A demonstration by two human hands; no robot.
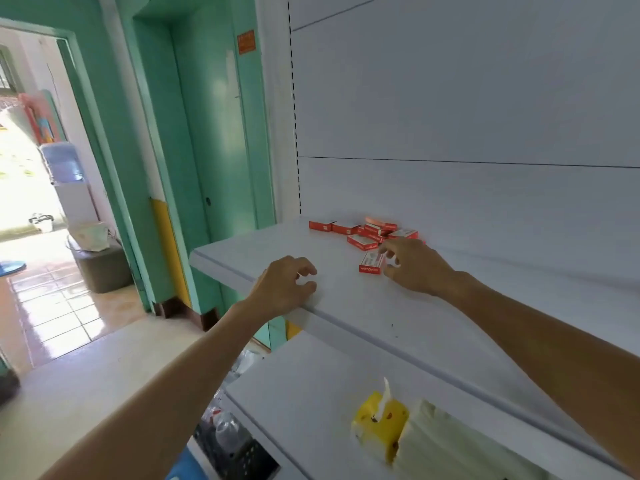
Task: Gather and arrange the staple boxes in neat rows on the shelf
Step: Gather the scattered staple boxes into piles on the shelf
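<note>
Several small red-and-white staple boxes (369,231) lie scattered near the back of a white shelf (346,306). Two at the left sit end to end along the back wall; the others form a loose pile. One more staple box (371,263) lies apart, closer to the front. My right hand (414,266) touches that box with thumb and fingertips at its right side. My left hand (285,285) rests on the shelf's front edge with curled fingers and holds nothing.
A lower white shelf (311,393) carries a yellow tissue pack (381,426) and stacked pale packs (443,445). A green wall and door frame (207,133) stand to the left. A crate with bottles (232,441) sits on the floor below.
</note>
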